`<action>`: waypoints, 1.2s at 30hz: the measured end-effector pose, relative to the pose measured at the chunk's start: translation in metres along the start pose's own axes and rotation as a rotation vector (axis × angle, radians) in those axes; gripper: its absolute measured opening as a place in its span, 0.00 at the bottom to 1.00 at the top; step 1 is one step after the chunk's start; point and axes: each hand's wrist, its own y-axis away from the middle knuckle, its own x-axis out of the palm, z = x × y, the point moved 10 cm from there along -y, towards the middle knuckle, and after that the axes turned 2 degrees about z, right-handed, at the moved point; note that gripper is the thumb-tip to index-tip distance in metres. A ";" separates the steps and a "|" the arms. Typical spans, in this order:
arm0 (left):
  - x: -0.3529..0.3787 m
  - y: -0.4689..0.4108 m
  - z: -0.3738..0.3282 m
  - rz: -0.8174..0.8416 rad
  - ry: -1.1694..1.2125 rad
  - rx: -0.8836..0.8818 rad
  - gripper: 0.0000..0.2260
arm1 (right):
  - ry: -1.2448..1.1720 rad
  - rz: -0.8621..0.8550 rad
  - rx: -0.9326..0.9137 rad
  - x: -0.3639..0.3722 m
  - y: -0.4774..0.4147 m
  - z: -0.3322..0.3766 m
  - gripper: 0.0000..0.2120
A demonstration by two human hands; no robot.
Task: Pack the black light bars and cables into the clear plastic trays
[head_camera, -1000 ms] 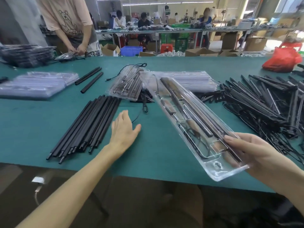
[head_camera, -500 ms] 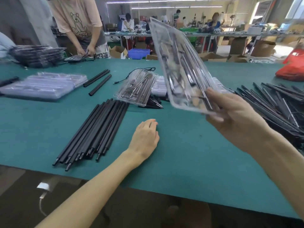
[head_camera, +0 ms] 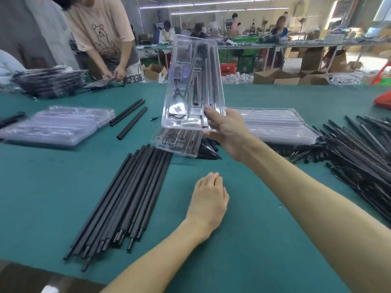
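Note:
My right hand (head_camera: 227,130) grips the near end of a clear plastic tray (head_camera: 193,85), held up above the green table with black light bars and a coiled cable inside it. Just below it a second packed tray (head_camera: 177,142) lies tilted on a small heap of black parts. My left hand (head_camera: 209,199) rests on the table, palm down, with its fingers loosely bent and holding nothing. A bundle of black light bars (head_camera: 124,197) lies to its left. A larger pile of black bars and cables (head_camera: 359,157) covers the table's right side.
A stack of clear trays (head_camera: 273,125) sits behind my right hand, another stack (head_camera: 57,125) at the left. Two loose black bars (head_camera: 129,117) lie beyond the bundle. A person in a pink shirt (head_camera: 105,39) works at the far left edge. A red bag (head_camera: 384,100) sits far right.
My right hand has carried the packed tray forward and to the left, turning it more lengthwise above the tilted tray. My left hand stays resting on the table.

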 end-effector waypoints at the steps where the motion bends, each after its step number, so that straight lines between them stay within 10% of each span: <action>1: 0.000 -0.001 0.000 0.000 -0.012 0.000 0.20 | -0.009 0.011 0.025 0.003 -0.010 -0.012 0.17; 9: -0.010 -0.003 -0.002 -0.012 -0.042 0.026 0.15 | -0.018 -0.065 0.248 0.008 -0.052 -0.126 0.09; 14: -0.015 -0.002 -0.006 -0.033 -0.033 0.082 0.22 | -0.125 -0.070 0.209 0.021 -0.065 -0.134 0.25; 23: -0.014 -0.003 -0.001 0.007 0.090 -0.003 0.12 | 0.803 -0.057 -0.015 0.020 -0.057 -0.101 0.18; 36: -0.010 -0.006 0.008 -0.026 0.053 -0.010 0.14 | 0.941 -0.058 -0.120 0.001 -0.030 -0.085 0.22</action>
